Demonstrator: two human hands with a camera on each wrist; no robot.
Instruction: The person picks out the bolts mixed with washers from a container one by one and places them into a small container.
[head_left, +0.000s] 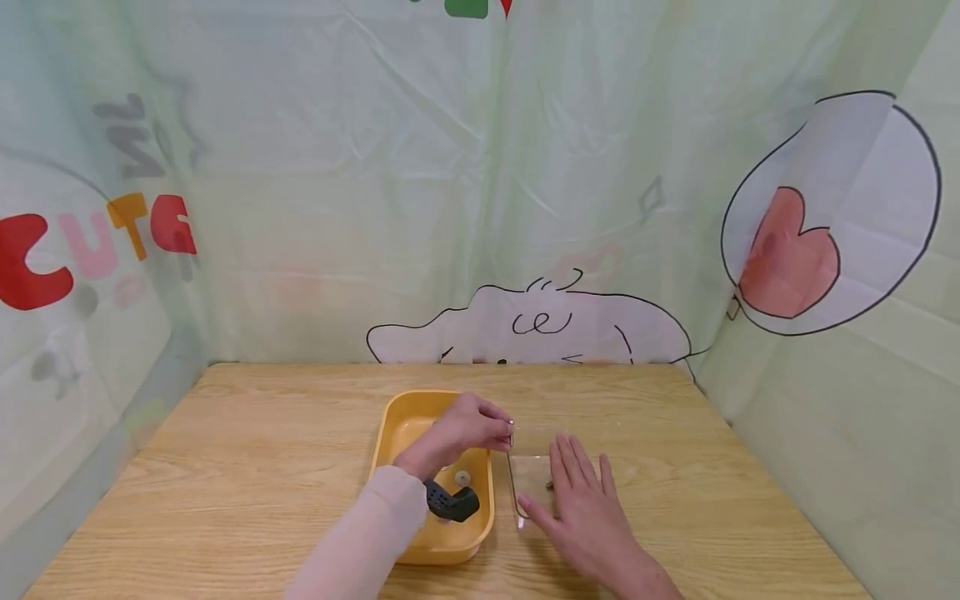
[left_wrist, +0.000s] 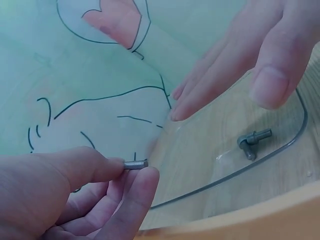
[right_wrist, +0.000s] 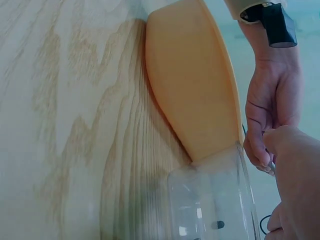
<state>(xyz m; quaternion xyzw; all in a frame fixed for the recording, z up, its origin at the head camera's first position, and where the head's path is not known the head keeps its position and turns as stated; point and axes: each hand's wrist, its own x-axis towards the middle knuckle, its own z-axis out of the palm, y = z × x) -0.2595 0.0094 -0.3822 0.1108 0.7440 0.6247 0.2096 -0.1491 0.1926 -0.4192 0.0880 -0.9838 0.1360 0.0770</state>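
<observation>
My left hand [head_left: 467, 427] is above the right rim of a yellow tray [head_left: 486, 517]. Between thumb and fingertips it pinches a small metal pin [left_wrist: 136, 164], whose free end sticks out. Beside the tray sits a clear plastic box [head_left: 531, 477] with rounded corners. Several fingers of my right hand [head_left: 588, 517] reach straight out over this box, thumb spread apart; whether they touch it I cannot tell. In the left wrist view, small collared metal pins [left_wrist: 260, 135] lie together in the box, below the right thumb.
Small white round pieces, one of them a disc [head_left: 462, 478], lie in the tray, partly hidden by the left arm. A black wrist camera [head_left: 456, 503] is strapped to that arm. The wooden table [head_left: 262, 467] ends at a printed curtain [head_left: 300, 208] behind and at the sides.
</observation>
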